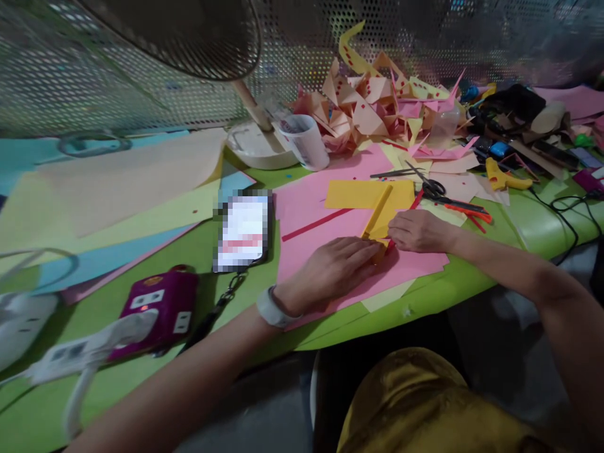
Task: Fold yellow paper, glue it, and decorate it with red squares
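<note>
From my end of the head camera, I am seeing a green worktop (542,214) stretching across the view, with a perforated panel (292,38) standing behind it. Large coloured sheets (123,182) are lying overlapped on the left, and a fan (189,38) is standing at the back, its head cut off by the top edge. A heap of folded paper pieces (363,107) is piling up against the panel, while pink paper (302,264) is spreading across the middle.

On that pink paper my two hands are working close together. My left hand (335,267) is lying palm down, fingers stretched side by side over the near end of a folded yellow strip (377,211); I cannot tell whether they are gripping it. My right hand (419,231) is bending its fingers at the right of that end; their tips are hidden, so I cannot tell their grip either. The strip is slanting away from me, over a flat yellow sheet (346,194).

A purple adapter (160,308) is sitting at the left, a phone (245,229) is lying beside the pink paper, black scissors (431,185) are resting beyond my right hand, and a thin red strip (316,225) is lying left of the yellow one.
</note>
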Action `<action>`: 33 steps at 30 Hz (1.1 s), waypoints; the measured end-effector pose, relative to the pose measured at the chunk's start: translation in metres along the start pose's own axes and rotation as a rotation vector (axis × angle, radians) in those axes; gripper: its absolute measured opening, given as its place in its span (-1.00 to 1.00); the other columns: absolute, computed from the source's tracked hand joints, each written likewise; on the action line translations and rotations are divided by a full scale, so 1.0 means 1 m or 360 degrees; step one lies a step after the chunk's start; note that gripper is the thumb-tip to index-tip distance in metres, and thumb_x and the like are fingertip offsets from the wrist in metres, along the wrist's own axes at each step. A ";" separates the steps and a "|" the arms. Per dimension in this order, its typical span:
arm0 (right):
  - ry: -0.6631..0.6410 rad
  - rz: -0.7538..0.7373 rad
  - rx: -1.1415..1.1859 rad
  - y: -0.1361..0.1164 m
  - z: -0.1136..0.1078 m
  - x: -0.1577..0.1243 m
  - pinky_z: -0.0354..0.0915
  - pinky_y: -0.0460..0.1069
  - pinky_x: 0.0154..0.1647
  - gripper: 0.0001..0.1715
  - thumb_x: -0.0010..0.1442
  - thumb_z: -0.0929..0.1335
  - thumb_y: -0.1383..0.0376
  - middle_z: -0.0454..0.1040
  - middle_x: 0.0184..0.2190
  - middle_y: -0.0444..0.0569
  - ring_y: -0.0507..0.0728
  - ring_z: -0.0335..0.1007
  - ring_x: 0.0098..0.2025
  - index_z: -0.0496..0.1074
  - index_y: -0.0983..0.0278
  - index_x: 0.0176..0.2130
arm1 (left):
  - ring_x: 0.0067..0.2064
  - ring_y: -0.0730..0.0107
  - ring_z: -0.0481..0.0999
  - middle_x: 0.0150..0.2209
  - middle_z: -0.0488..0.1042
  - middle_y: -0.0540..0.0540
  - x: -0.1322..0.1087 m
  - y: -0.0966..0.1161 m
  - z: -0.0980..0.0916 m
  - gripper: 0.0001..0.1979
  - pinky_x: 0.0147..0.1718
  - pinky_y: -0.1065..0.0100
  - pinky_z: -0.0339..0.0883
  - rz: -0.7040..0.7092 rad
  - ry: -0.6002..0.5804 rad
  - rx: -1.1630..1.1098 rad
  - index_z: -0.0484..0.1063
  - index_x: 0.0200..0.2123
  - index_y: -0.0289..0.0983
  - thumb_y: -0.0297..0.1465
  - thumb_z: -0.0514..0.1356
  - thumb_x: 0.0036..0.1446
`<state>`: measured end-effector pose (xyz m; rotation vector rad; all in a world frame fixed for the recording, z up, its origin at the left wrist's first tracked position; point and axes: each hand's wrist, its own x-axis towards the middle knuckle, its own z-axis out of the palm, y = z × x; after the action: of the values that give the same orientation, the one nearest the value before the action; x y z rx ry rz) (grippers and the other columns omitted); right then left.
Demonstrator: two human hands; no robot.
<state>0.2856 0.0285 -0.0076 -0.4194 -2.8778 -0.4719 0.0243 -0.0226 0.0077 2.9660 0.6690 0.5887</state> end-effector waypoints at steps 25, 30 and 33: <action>0.0032 0.0061 0.0239 0.004 -0.010 0.001 0.28 0.04 -0.22 -0.70 0.43 0.25 0.29 0.56 -0.16 0.10 0.15 0.39 -0.18 0.54 0.35 -0.07 | 0.35 -0.02 0.33 0.29 0.37 -0.42 -0.006 0.003 0.016 -0.44 0.31 -0.05 0.24 -0.0345 -0.0075 -0.0169 0.27 0.28 -0.41 -0.14 0.05 0.40; 0.0061 0.0054 0.0195 0.002 -0.010 0.002 0.29 0.05 -0.21 -0.71 0.41 0.28 0.30 0.55 -0.17 0.13 0.15 0.39 -0.19 0.54 0.39 -0.06 | 0.38 -0.01 0.25 0.33 0.30 -0.40 -0.007 0.006 0.017 -0.44 0.35 -0.04 0.17 -0.0338 -0.0146 -0.0063 0.26 0.30 -0.40 -0.15 0.02 0.42; 0.0088 0.0071 0.0182 0.000 -0.008 0.003 0.31 0.05 -0.19 -0.72 0.42 0.26 0.34 0.56 -0.17 0.12 0.16 0.41 -0.17 0.55 0.38 -0.09 | 0.39 -0.01 0.24 0.33 0.32 -0.37 -0.008 0.009 0.017 -0.49 0.33 -0.05 0.20 -0.0318 -0.0107 -0.0038 0.27 0.30 -0.37 -0.20 0.03 0.42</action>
<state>0.2837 0.0267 0.0010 -0.4435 -2.8180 -0.3049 0.0277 -0.0332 -0.0096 2.8359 0.9300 0.4754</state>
